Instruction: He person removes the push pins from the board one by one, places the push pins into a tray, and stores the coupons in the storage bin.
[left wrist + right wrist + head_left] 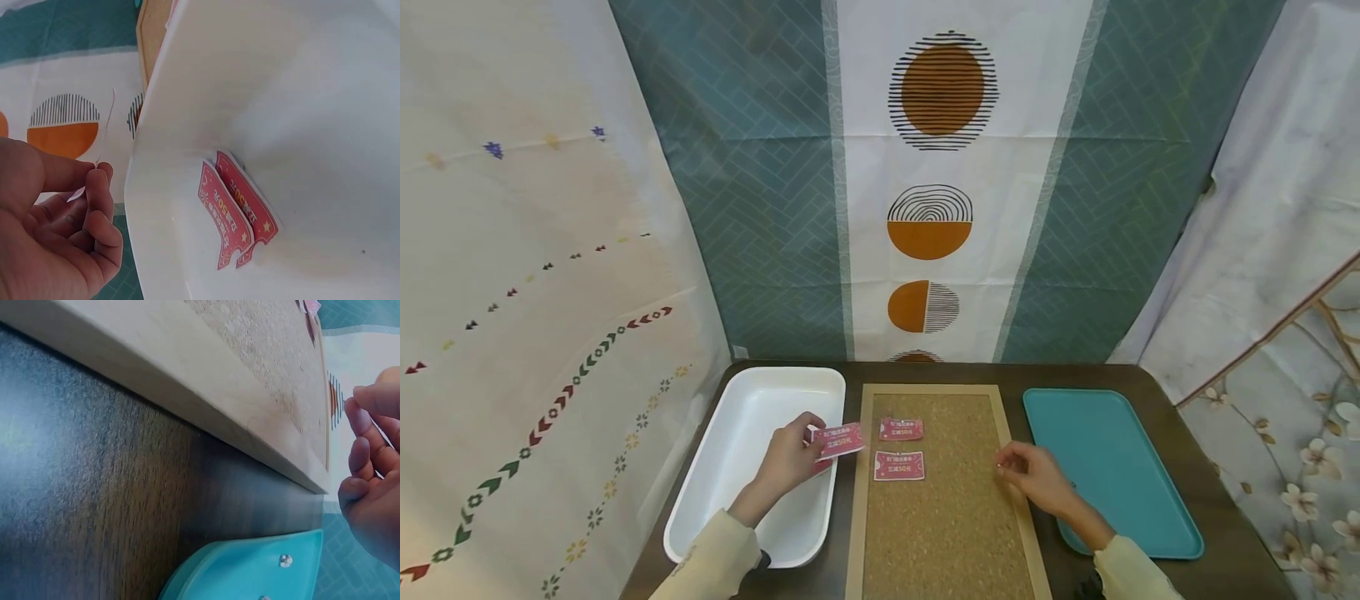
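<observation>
My left hand (792, 452) pinches a pink coupon (839, 441) by its left end, over the white tray's right side. The left wrist view shows this coupon edge-on between thumb and forefinger. Two more coupons (228, 212) lie overlapping in the white tray (300, 75). On the cork board (951, 533) are an upper coupon (901, 429) and a lower coupon (898, 466), one above the other at the left. My right hand (1037, 479) is over the board's right edge, thumb and forefinger tips together; whether something tiny is between them I cannot tell.
A teal tray (1120, 467) stands right of the board, with small shiny pieces (285, 560) in it. The board has a raised wooden frame (187, 362). All stand on a dark wooden table (1232, 533), with printed cloth (925, 167) hanging behind.
</observation>
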`<state>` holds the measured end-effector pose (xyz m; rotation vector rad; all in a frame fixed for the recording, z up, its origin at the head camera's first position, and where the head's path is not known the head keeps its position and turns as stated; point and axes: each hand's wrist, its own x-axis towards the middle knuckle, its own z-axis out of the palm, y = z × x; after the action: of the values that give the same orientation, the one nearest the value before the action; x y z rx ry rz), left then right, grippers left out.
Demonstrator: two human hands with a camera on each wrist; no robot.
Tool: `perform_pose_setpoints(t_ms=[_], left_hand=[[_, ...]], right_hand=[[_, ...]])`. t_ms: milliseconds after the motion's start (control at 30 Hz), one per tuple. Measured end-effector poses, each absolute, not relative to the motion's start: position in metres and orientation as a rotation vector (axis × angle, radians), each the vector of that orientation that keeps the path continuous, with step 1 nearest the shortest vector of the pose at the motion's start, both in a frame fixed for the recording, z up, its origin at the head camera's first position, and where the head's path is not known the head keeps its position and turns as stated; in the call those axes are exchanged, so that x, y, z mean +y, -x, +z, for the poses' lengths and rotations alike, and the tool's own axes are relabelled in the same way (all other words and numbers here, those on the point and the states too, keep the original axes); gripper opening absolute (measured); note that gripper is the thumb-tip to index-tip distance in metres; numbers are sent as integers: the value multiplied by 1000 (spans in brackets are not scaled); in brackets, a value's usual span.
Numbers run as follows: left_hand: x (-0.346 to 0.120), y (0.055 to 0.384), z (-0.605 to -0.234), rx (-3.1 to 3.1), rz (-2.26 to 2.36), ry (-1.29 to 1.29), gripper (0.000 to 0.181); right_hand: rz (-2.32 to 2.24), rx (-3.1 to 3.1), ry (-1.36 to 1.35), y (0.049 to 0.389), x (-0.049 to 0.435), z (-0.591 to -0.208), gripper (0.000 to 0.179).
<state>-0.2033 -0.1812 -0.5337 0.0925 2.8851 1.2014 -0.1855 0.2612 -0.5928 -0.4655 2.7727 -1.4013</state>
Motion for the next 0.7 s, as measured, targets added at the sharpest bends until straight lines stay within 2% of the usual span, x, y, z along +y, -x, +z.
perform_pose_setpoints(t_ms=[700], left_hand=[[-219, 206, -534, 2874, 1117, 2, 28]], right_hand=[[-1321, 2901, 434, 180, 294, -592, 7]])
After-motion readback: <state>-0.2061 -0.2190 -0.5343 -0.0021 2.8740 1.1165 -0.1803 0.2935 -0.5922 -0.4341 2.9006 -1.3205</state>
